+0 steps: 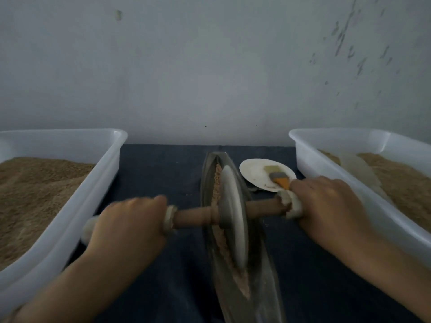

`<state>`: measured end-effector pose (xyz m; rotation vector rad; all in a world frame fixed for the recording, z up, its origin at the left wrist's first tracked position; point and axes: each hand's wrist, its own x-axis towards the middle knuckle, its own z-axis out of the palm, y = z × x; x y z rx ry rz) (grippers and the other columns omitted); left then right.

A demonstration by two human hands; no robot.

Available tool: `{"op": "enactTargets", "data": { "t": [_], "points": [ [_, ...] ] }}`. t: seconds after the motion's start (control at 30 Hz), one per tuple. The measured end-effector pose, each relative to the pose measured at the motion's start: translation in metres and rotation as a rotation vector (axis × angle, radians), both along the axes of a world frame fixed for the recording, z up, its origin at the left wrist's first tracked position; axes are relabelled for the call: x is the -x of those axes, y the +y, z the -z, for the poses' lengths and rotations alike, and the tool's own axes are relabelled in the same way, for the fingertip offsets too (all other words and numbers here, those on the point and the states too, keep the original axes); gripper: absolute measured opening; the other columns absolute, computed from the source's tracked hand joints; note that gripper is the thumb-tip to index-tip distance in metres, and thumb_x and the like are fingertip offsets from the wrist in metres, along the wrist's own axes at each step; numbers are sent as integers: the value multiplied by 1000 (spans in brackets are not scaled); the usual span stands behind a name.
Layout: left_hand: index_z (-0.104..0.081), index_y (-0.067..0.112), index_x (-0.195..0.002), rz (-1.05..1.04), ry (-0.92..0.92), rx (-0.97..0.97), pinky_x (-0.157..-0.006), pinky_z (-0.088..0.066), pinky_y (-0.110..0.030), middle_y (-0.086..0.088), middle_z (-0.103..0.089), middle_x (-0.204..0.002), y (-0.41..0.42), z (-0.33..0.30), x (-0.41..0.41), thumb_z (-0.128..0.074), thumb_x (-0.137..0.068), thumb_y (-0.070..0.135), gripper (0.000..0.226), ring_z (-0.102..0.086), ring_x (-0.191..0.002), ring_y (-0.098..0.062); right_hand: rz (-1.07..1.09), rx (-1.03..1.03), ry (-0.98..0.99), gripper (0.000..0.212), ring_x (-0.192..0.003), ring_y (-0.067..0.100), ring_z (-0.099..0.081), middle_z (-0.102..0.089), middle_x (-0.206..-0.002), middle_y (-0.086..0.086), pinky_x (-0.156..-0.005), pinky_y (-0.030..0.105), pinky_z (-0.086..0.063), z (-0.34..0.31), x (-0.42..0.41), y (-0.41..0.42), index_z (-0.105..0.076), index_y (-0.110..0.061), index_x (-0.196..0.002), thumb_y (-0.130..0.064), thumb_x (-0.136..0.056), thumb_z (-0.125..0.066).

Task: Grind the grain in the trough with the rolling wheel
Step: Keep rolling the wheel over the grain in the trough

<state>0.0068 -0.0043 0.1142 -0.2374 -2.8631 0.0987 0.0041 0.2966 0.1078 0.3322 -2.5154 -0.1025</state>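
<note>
Head view: plate (256, 176) beside trough (207, 173).

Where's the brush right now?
In the head view, the brush lies on the white plate, right of the trough and just beyond the right hand.

No readable text, label, brand, number or sign anywhere.

left hand (127, 223): grip curled, knuckles up | right hand (326, 206): grip curled | forearms converge forward
</note>
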Motion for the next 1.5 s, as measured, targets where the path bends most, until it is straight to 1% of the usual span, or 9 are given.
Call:
{"op": "enactTargets", "data": {
  "t": [0.17,0.33,0.47,0.63,0.8,0.93,1.13,1.3,1.5],
  "points": [
    [-34,33,-74,8,-41,32,-48,-26,-17,14,-49,-73,-3,-7,-16,-45,-81,39,14,-45,-63,-1,-93,-1,63,34,-52,21,-47,-50,-57,-1,-50,35,-39,7,-13,7,-55,-16,-63,-1,-46,-81],
    [-31,29,-75,1,162,48,-62,-29,-26,11,-52,-78,5,6,31,-54,-80,38,26,-54,-75,-11,27,54,46,28,-60,28,-54,-61,-66,4,-54,35,-40,19,34,-2,-64,-11,-82,-5,-58,-78],
    [-36,23,-82,-55,251,45,-69,-29,-30,0,-63,-94,19,-1,84,-55,-83,25,20,-59,-90,-22,140,61,29,13,-75,30,-54,-62,-82,9,-61,32,-29,12,88,-11,-50,-14,-81,-6,-77,-59],
    [-52,17,-93,-97,263,51,-71,-29,-31,-5,-65,-95,25,-12,113,-57,-83,19,11,-60,-90,-26,207,79,33,14,-80,30,-54,-62,-86,8,-62,32,-26,12,118,-13,-49,-15,-84,-5,-77,-55],
    [-48,22,-87,-45,169,100,-71,-34,-30,0,-63,-95,22,-11,88,-53,-86,29,10,-60,-90,-21,175,42,-31,10,-79,26,-54,-63,-85,4,-61,32,-27,10,87,-13,-46,-20,-78,-13,-80,-54],
    [-42,28,-72,25,-51,19,-75,-48,-30,9,-58,-85,17,-17,41,-53,-84,38,19,-60,-84,-15,124,65,-178,18,-76,16,-57,-63,-81,-5,-66,30,-43,8,32,-3,-58,-31,-97,-30,-79,-63],
    [-32,35,-69,157,-123,81,-64,-39,-20,15,-47,-74,7,-27,-10,-50,-81,42,22,-53,-77,-1,147,25,-360,16,-68,-4,-39,-45,-73,-16,-58,15,-31,2,-25,5,-39,-40,-78,-42,-81,-55],
    [-37,32,-71,83,-132,-16,-66,-45,-23,13,-50,-74,4,-14,10,-51,-81,34,18,-53,-73,-3,71,89,-224,38,-55,10,-46,-49,-60,-10,-47,25,-36,-2,-18,-5,-55,-28,-72,-10,-50,-81],
    [-38,26,-78,3,102,-141,-59,-29,-28,8,-56,-81,8,11,66,-54,-83,34,18,-56,-77,-17,82,-23,47,26,-60,33,-54,-60,-65,12,-54,33,-31,-8,58,-23,-58,-8,-73,1,-55,-74]
  ]
}}
